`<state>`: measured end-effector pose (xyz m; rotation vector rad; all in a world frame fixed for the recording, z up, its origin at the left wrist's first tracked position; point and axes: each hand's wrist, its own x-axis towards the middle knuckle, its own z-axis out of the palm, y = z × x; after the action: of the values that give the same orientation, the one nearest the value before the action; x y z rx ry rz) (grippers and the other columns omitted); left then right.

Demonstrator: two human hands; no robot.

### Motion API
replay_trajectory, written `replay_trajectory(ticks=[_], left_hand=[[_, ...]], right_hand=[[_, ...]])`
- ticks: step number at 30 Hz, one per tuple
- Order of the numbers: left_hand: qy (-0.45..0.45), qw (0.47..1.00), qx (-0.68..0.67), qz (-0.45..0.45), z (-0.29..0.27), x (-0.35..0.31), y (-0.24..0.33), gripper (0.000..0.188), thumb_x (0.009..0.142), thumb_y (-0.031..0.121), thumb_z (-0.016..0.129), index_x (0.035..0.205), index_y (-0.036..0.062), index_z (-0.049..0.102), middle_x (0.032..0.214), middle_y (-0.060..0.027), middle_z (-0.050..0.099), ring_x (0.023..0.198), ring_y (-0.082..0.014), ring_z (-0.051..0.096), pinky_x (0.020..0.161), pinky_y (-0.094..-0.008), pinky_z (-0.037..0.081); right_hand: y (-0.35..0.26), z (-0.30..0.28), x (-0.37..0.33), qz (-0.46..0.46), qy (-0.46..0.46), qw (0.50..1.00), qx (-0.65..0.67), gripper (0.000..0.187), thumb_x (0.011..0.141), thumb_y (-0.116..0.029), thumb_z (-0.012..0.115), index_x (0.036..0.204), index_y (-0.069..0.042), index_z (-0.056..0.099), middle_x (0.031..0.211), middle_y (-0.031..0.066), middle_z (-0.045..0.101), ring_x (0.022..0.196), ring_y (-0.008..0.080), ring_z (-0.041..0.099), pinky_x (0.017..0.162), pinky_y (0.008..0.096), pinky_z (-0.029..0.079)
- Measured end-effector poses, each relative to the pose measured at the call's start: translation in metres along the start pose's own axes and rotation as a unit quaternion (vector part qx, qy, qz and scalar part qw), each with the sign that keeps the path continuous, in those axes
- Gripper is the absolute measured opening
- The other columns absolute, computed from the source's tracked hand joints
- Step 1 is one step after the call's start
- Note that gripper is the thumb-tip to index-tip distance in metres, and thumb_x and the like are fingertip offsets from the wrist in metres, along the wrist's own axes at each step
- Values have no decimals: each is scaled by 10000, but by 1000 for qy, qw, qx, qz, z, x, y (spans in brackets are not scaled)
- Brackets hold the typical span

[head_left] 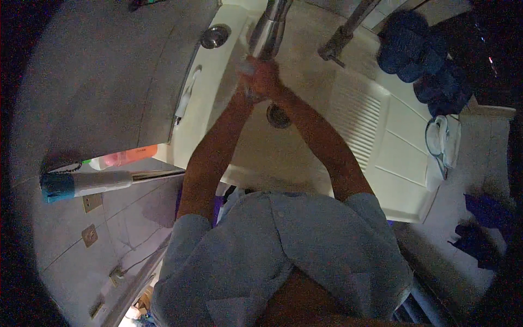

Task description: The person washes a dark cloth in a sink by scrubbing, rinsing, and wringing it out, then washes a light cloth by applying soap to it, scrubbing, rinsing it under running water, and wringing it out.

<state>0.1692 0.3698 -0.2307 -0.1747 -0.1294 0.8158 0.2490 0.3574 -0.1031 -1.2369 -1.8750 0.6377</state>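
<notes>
Both my forearms reach forward over a cream-coloured sink [305, 163], and my hands meet under the end of a metal faucet [267, 38]. My left hand [247, 86] lies against my right hand [266, 76], which covers part of it. Blur and dim light smear the fingers of both. A pale, whitish patch shows at the left hand; whether it is water, foam or an object I cannot make out. Just below the hands, a round dark drain [279, 115] sits in the basin.
A ribbed washboard surface [362, 117] forms the basin's right side. Another metal tap [335, 43] hangs at the back. On the left rim are a round metal fitting [214, 36] and a white-handled brush-like item [186, 98]. Dark bundled cloth [419, 52] lies at the right.
</notes>
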Motion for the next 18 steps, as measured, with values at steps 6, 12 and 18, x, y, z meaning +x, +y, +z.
replay_trajectory(ticks=[6, 12, 18], left_hand=[[60, 971, 224, 66, 55, 2, -27, 378, 718, 354, 394, 969, 72, 415, 926, -79, 454, 830, -183, 446, 692, -313, 394], [-129, 977, 164, 53, 50, -11, -20, 425, 689, 408, 434, 942, 66, 431, 901, -69, 465, 808, -182, 455, 693, -307, 391], [250, 823, 498, -106, 73, -35, -1, 462, 666, 386, 499, 965, 41, 431, 868, -61, 499, 728, -173, 487, 667, -283, 404]], right_hand=[[29, 0, -1, 173, 58, 955, 236, 412, 573, -390, 558, 771, -30, 523, 748, 145, 514, 671, 263, 501, 627, 355, 391], [40, 17, -15, 37, 169, 982, -76, 295, 634, -235, 541, 823, -12, 495, 743, 134, 516, 718, 248, 491, 641, 334, 387], [54, -38, -4, -37, -64, 978, -197, 347, 652, -290, 523, 844, -3, 483, 799, 172, 480, 771, 305, 444, 680, 381, 348]])
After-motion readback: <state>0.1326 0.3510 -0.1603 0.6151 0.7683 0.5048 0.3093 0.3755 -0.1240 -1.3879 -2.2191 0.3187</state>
